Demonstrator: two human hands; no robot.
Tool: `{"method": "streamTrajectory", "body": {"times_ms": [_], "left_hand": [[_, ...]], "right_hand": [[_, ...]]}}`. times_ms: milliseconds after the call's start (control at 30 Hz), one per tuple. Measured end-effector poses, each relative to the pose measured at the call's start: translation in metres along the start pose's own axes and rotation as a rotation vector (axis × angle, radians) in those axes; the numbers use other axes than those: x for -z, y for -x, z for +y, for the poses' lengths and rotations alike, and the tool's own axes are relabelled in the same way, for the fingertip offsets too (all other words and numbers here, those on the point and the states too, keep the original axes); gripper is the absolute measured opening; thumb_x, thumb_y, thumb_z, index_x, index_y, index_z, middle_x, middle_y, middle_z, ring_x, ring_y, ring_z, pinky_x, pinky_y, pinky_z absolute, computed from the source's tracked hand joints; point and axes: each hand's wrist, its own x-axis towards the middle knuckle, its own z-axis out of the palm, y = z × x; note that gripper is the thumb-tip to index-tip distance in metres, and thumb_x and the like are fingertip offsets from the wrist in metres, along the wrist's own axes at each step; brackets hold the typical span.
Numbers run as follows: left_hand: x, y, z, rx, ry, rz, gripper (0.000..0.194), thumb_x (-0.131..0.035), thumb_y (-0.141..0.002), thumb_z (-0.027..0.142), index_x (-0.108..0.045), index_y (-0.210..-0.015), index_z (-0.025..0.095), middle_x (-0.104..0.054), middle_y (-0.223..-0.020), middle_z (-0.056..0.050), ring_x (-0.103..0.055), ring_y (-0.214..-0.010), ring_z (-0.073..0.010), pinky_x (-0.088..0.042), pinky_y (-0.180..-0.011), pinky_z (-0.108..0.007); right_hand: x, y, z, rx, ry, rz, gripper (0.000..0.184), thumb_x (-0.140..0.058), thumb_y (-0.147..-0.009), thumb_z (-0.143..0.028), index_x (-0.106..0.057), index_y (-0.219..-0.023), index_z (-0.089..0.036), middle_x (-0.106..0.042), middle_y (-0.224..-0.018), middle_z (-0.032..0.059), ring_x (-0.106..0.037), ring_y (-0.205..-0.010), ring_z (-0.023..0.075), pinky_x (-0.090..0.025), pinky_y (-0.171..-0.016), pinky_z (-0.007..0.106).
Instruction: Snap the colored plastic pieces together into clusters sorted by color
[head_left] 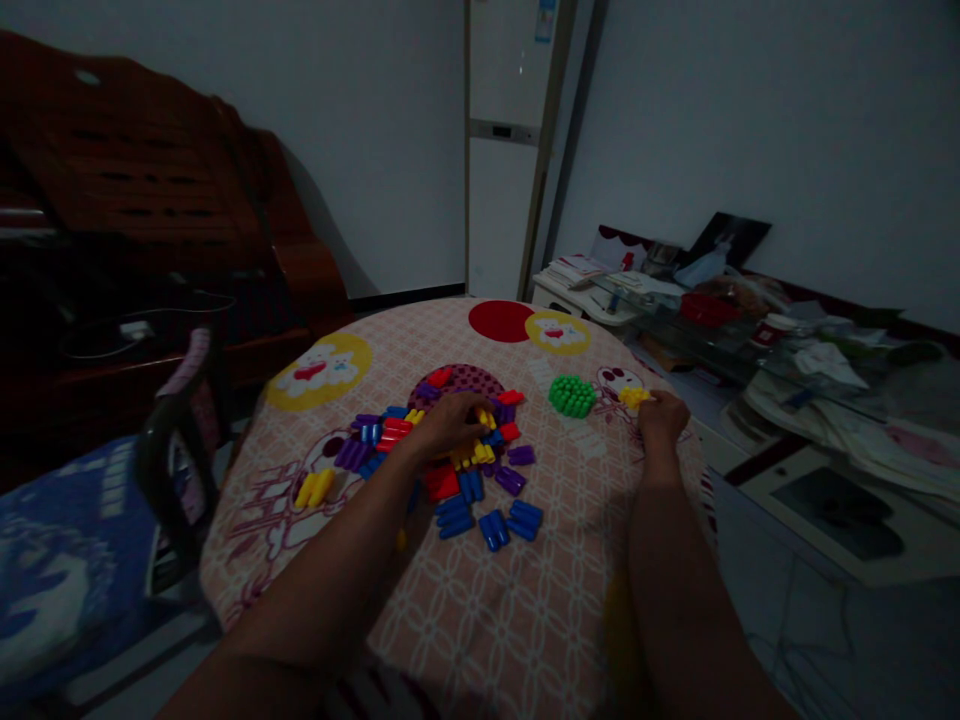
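Note:
My left hand point(452, 425) is over a loose pile of plastic building blocks, its fingers closed around a yellow building block point(487, 418). Around it lie red blocks point(441, 484), blue blocks point(454, 517), purple blocks point(511, 481) and more yellow ones. Off to the right, my right hand point(664, 414) is closed on a small cluster of yellow building blocks point(634, 397) near the table's right edge. Between the hands sits a compact group of green blocks point(572, 396), touched by neither hand. One yellow piece point(315, 488) lies apart at the left.
A patterned cloth covers the round table point(480, 610). At the left stand a chair with a blue cushion point(75, 550) and a wooden bench point(150, 200). A cluttered glass-topped cabinet point(810, 480) is on the right, and a tall white unit point(502, 210) stands behind.

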Motion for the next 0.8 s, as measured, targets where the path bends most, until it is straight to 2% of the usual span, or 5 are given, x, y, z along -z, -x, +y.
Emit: {"method": "streamTrajectory", "body": {"times_ms": [133, 267, 533, 633, 800], "left_hand": [[0.000, 0.001, 0.002, 0.002, 0.072, 0.081, 0.040, -0.070, -0.074, 0.024, -0.071, -0.114, 0.018, -0.074, -0.109, -0.006, -0.069, -0.099, -0.0236, -0.054, -0.089, -0.034], [-0.002, 0.000, 0.003, -0.043, 0.220, 0.189, 0.045, -0.070, -0.074, 0.023, -0.067, -0.118, 0.018, -0.072, -0.114, -0.008, -0.069, -0.099, -0.0242, -0.057, -0.085, -0.036], [-0.003, 0.000, 0.008, -0.195, 0.313, 0.267, 0.063, -0.068, -0.077, 0.021, -0.054, -0.137, 0.019, -0.066, -0.129, -0.011, -0.066, -0.113, -0.0243, -0.057, -0.093, -0.039], [-0.004, 0.001, 0.010, -0.268, 0.224, 0.283, 0.063, -0.067, -0.080, 0.023, -0.051, -0.141, 0.018, -0.066, -0.130, -0.012, -0.065, -0.114, -0.0247, -0.056, -0.093, -0.039], [-0.006, 0.001, 0.015, -0.360, 0.196, 0.284, 0.052, -0.065, -0.083, 0.026, -0.057, -0.134, 0.017, -0.068, -0.126, -0.014, -0.065, -0.114, -0.0250, -0.055, -0.096, -0.039]], "right_hand": [[0.003, 0.001, -0.006, 0.041, -0.050, 0.108, 0.049, -0.046, -0.068, -0.021, -0.077, -0.105, -0.007, -0.076, -0.095, 0.0196, -0.069, -0.090, 0.0316, -0.050, -0.085, 0.042], [0.007, 0.011, -0.041, 0.145, -0.253, 0.158, 0.041, -0.045, -0.070, -0.023, -0.078, -0.092, -0.010, -0.076, -0.094, 0.0172, -0.070, -0.088, 0.0289, -0.052, -0.085, 0.041], [0.003, 0.096, -0.142, 0.267, -0.769, -0.641, 0.032, -0.067, -0.074, -0.047, -0.075, -0.081, -0.017, -0.072, -0.072, 0.0044, -0.065, -0.059, 0.0176, -0.051, -0.053, 0.027], [0.000, 0.116, -0.157, 0.291, -0.840, -0.758, 0.035, -0.074, -0.070, -0.047, -0.075, -0.086, -0.017, -0.073, -0.074, 0.0042, -0.067, -0.064, 0.0176, -0.051, -0.054, 0.025], [-0.002, 0.118, -0.160, 0.098, -0.941, -1.002, 0.043, -0.075, -0.065, -0.047, -0.073, -0.094, -0.015, -0.069, -0.060, 0.0017, -0.060, -0.048, 0.0163, -0.044, -0.041, 0.025]]}}
